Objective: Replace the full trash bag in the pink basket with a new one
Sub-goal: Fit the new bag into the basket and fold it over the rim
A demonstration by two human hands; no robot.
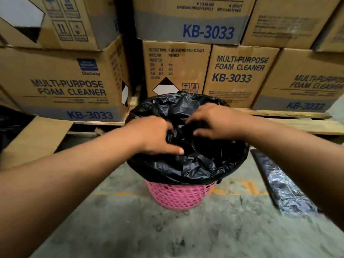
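A pink mesh basket [178, 194] stands on the concrete floor in the middle of the view. A black trash bag [204, 161] lines it, its edge folded down over the rim and its plastic crumpled inside. My left hand [154, 135] is over the left of the basket's mouth, fingers pinching a bunch of the black plastic. My right hand [210, 121] reaches in from the right, its fingers curled into the same crumpled plastic near the middle. A folded black bag [284, 187] lies flat on the floor to the right of the basket.
Stacked cardboard cartons [240, 75] marked "Multi-purpose foam cleaner KB-3033" stand on wooden pallets [290, 120] right behind the basket. A flattened cardboard sheet [39, 138] leans at the left. Bare concrete floor [186, 233] spreads in front.
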